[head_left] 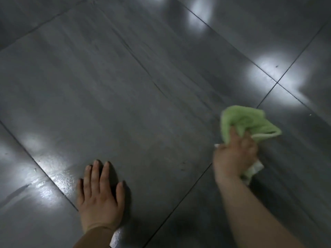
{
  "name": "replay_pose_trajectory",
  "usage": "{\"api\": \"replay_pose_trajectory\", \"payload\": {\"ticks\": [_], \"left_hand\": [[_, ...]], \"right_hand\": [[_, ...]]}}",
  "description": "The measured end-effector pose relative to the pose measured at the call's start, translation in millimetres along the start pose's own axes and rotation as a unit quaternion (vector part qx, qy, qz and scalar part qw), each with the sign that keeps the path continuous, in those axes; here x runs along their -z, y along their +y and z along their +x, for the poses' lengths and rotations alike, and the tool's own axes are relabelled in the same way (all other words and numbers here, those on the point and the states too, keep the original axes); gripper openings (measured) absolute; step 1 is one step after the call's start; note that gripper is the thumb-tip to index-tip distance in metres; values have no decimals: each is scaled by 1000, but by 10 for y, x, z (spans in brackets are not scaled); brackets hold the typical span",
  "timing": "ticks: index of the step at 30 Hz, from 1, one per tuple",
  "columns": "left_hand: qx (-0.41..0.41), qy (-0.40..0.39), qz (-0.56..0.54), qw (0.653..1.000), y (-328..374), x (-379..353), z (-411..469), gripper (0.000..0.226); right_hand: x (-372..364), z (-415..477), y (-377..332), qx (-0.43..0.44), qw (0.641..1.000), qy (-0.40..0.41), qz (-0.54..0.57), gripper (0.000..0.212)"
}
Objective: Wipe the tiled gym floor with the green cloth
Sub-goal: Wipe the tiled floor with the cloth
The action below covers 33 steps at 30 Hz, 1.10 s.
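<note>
The green cloth is bunched up on the dark grey tiled floor at the right. My right hand is shut on it, with green folds sticking out ahead of the fingers and a pale edge trailing behind the wrist. The cloth touches the floor next to a grout line. My left hand lies flat on the floor at the lower left, palm down, fingers spread, holding nothing. A brown sleeve covers the left wrist.
Large glossy tiles fill the view, split by thin dark grout lines running diagonally. Bright light reflections show at the upper right and lower left. A wet-looking sheen lies on the tile left of my left hand. Small specks dot the floor at the right.
</note>
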<state>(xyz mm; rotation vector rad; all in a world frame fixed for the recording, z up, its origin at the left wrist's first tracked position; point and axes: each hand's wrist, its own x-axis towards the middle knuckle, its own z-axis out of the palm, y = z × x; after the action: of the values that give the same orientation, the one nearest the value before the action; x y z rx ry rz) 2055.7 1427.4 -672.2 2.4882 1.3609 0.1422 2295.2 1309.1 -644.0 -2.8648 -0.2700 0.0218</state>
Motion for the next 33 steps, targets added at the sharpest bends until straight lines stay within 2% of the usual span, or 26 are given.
{"api": "replay_pose_trajectory", "payload": {"ticks": [2, 4, 6, 7, 8, 9, 11, 12, 13, 14, 15, 17, 19, 20, 22, 23, 24, 25, 27, 29, 30, 31, 33], "left_hand": [[-3, 2, 6, 1000, -2, 5, 8, 60], [-2, -1, 4, 1000, 6, 14, -2, 64], [-5, 6, -1, 1000, 10, 17, 5, 63], [-4, 8, -2, 1000, 4, 14, 0, 62], [-3, 10, -3, 1000, 3, 8, -5, 62], [-2, 13, -6, 1000, 6, 4, -7, 62], [-2, 12, -8, 1000, 18, 5, -10, 62], [0, 9, -10, 1000, 25, 5, -6, 62], [2, 6, -11, 1000, 19, 4, -2, 63], [3, 2, -10, 1000, 12, 2, -2, 63], [4, -1, -10, 1000, 11, 1, -9, 63], [2, 1, -12, 1000, 20, 3, -5, 63], [3, 6, -12, 1000, 19, 8, -4, 63], [3, 6, -11, 1000, 18, 5, -10, 63], [0, 6, -10, 1000, 24, -2, -7, 64], [1, 5, -9, 1000, 21, -3, -2, 64], [4, 2, -8, 1000, 18, -5, -5, 64], [7, -2, -8, 1000, 21, -2, -12, 64], [8, -7, -12, 1000, 41, 20, -5, 64], [11, -19, -13, 1000, 48, 43, -4, 63], [12, -23, -15, 1000, 48, 48, -5, 63], [11, -27, -16, 999, 50, 50, -4, 63], [6, -26, -15, 1000, 51, 55, 0, 63]], "right_hand": [[-180, -366, -378, 179, 984, -1, -20, 60], [-212, -585, -499, 348, 937, -34, -27, 66], [-144, -349, -271, 453, 888, -69, -22, 62], [-90, -164, -76, 467, 881, -67, -39, 59], [-12, 44, 142, 442, 893, -55, -60, 58], [72, 252, 380, 381, 920, -38, -79, 61], [311, 524, 735, 143, 986, -44, -73, 61], [332, 515, 804, 25, 998, -51, -42, 56], [297, 420, 738, -43, 998, -48, -19, 51], [208, 256, 587, -43, 998, -39, -20, 48], [76, -5, 406, 23, 1000, 7, -17, 50], [-132, -717, -3, 185, 983, -2, 7, 52], [-180, -1261, -160, 324, 943, -70, 33, 48], [-147, -1233, -128, 389, 915, -102, 34, 46], [-88, -752, 120, 483, 868, -110, -25, 44], [-80, -437, 282, 493, 866, -76, -46, 45], [-70, -115, 417, 462, 885, -36, -56, 50], [-23, 146, 507, 392, 918, -12, -65, 55], [91, 343, 473, 171, 985, -13, -25, 53], [-17, 80, 180, 30, 999, -21, 22, 52], [-78, -176, 9, 33, 999, -11, 37, 52], [-150, -493, -131, 93, 995, 5, 39, 53], [-195, -1197, -245, 254, 966, -46, 21, 52]]}}
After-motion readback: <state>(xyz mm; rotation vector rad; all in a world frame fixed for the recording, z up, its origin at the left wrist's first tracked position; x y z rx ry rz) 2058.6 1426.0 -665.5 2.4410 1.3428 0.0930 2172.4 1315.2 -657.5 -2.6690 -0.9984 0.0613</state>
